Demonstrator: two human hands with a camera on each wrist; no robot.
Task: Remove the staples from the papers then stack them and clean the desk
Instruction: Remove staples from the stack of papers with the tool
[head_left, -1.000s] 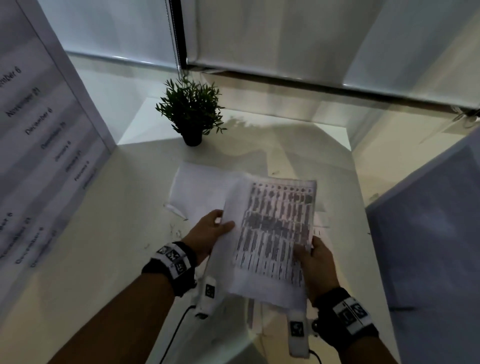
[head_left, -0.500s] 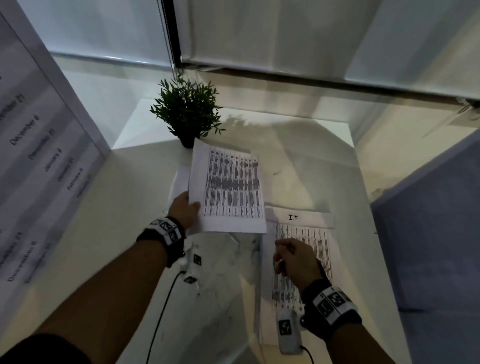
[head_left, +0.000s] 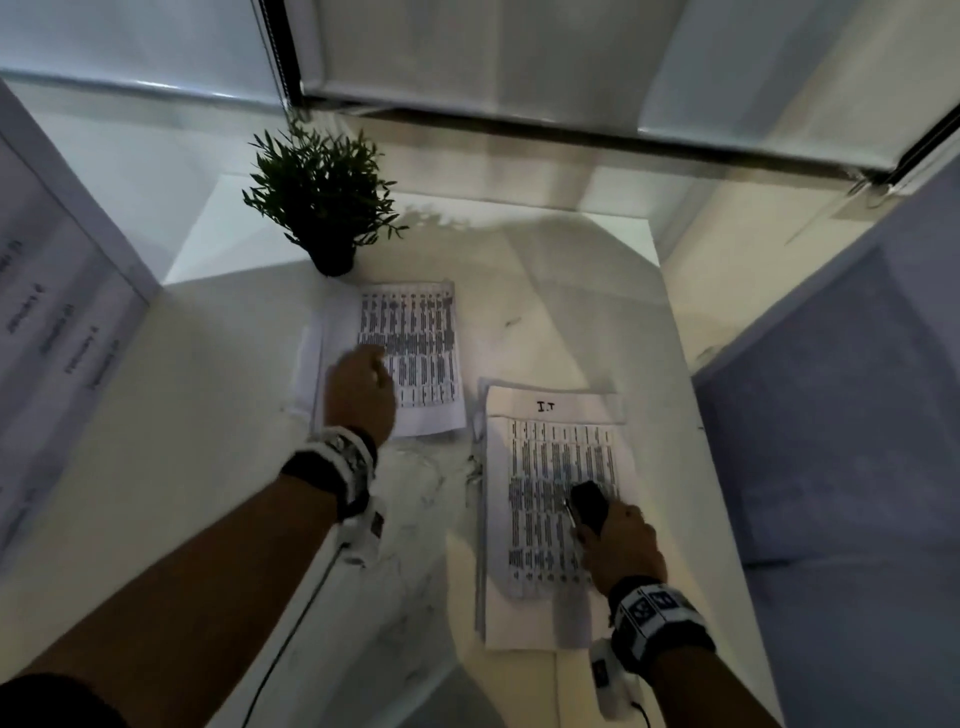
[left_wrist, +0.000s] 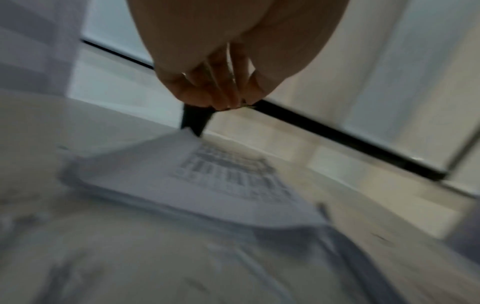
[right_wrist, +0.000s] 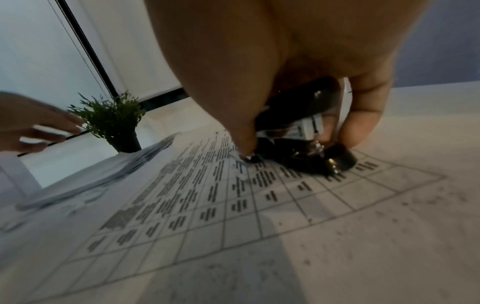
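Note:
Two piles of printed papers lie on the white desk (head_left: 208, 415). The left pile (head_left: 421, 358) (left_wrist: 207, 185) sits just before the plant. My left hand (head_left: 371, 364) (left_wrist: 221, 92) (right_wrist: 44, 129) hovers over its near left part with loose fingers and holds nothing. The right pile (head_left: 550, 457) (right_wrist: 207, 205), headed "I.T", lies nearer to me. My right hand (head_left: 615, 532) (right_wrist: 259, 61) grips a black staple remover (head_left: 588, 504) (right_wrist: 298, 131), whose tip rests on that pile's top sheet.
A small potted plant (head_left: 324, 208) (right_wrist: 114, 121) stands at the back of the desk. A white panel printed with dates (head_left: 57, 312) walls the left side and a blue partition (head_left: 831, 415) the right. Small bits lie between the piles (head_left: 470, 465).
My left hand carried the printed sheet onto the left pile and let it go. My right hand left that sheet and now grips the staple remover on the right pile.

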